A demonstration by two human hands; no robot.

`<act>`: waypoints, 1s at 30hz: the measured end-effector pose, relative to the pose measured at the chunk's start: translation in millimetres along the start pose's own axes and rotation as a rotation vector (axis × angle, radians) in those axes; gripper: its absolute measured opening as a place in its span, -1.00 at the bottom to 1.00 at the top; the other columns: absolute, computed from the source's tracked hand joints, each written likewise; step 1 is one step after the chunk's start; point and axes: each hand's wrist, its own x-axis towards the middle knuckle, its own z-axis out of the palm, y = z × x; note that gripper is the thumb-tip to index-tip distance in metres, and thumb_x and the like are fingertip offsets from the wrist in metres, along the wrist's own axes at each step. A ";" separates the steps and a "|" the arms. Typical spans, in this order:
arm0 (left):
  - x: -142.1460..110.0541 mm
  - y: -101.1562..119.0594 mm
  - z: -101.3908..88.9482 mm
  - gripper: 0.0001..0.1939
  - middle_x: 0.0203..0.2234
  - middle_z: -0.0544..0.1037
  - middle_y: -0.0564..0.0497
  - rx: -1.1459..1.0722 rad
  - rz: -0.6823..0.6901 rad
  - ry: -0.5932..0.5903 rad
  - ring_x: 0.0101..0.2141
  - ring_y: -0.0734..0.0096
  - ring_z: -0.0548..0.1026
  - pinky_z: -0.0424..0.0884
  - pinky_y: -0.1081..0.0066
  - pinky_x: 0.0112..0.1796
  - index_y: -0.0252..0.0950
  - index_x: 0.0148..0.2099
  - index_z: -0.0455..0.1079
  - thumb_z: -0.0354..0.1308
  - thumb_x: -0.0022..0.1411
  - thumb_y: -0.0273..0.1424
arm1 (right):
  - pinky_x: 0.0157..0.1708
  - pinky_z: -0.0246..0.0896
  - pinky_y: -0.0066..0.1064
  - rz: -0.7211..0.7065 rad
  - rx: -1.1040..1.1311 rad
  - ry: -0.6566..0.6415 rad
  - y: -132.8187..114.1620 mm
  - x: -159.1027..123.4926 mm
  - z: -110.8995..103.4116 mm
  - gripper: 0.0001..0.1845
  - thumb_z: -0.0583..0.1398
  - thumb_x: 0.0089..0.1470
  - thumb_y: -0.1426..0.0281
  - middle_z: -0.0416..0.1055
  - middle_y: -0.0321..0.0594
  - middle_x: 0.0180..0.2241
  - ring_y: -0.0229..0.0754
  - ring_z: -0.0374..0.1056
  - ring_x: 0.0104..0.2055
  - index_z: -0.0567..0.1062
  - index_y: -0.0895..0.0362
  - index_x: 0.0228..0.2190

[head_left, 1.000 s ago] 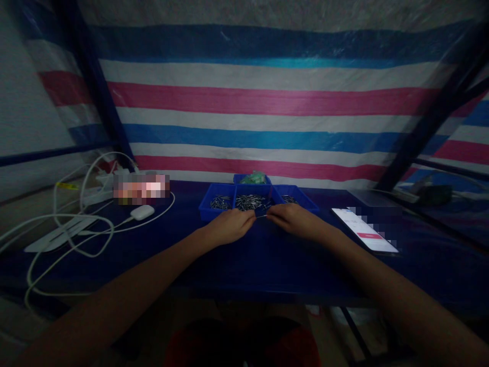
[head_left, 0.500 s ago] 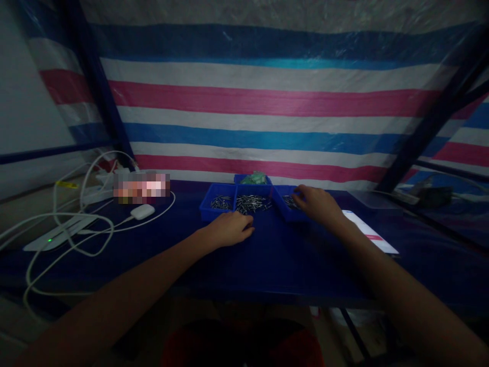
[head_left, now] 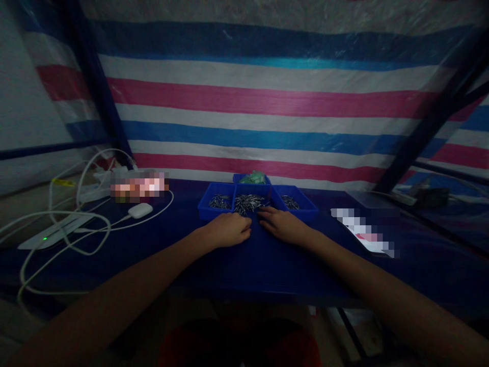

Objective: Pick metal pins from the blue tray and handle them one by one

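My left hand (head_left: 229,229) rests at the front of the blue trays with its fingers curled together. Whatever it may hold is hidden. Across a small gap, my right hand (head_left: 286,226) has its fingers stretched apart, their tips at the near right edge of a pile of thin metal pieces (head_left: 250,202). These look like small screws or pins, too small to tell. A blue left tray (head_left: 204,210) holds similar metal pieces (head_left: 219,202), and a blue right tray (head_left: 305,204) holds more (head_left: 290,202).
Behind the pile, a small blue tray (head_left: 237,178) contains a green plastic bag (head_left: 255,177). A lit phone (head_left: 359,230) lies at right on the blue table (head_left: 260,270). White cables (head_left: 105,227) and a white charger (head_left: 140,210) occupy the left. A striped sheet (head_left: 267,102) hangs behind.
My right hand first left the thin metal piece between both hands and reached over the right tray. Now it is back left at the middle pile. My left hand has barely moved.
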 end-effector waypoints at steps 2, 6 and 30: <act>0.1 -0.1 0.8 -0.73 -0.54 0.44 -0.01 0.003 0.002 0.006 -0.51 0.36 0.40 0.20 0.43 -0.53 -0.28 -0.37 0.30 -0.17 0.18 -0.29 | -0.10 0.14 -0.26 -0.002 -0.043 0.009 -3.8 2.9 3.1 -0.55 -0.11 0.14 0.26 0.13 -0.06 0.07 -0.06 0.23 -0.04 0.23 0.19 0.01; 0.7 -0.4 1.6 -0.73 -0.55 0.44 0.00 -0.003 0.004 0.013 -0.52 0.36 0.40 0.17 0.44 -0.55 -0.28 -0.40 0.29 -0.18 0.18 -0.29 | -0.14 0.19 -0.23 -0.037 -0.083 -0.027 -8.1 7.4 4.7 -0.50 -0.16 0.14 0.23 0.04 -0.10 0.12 -0.04 0.24 -0.05 0.14 0.15 0.07; 0.1 -3.2 1.1 -0.81 -0.51 0.41 0.02 -0.088 0.014 0.001 -0.48 0.41 0.37 0.18 0.46 -0.51 -0.28 -0.35 0.25 -0.11 0.16 -0.31 | -0.21 0.13 -0.35 -0.136 0.107 -0.037 -3.2 -8.6 -27.9 -0.73 0.00 0.10 0.37 0.39 -0.11 -0.26 -0.18 0.30 -0.23 0.42 0.17 -0.21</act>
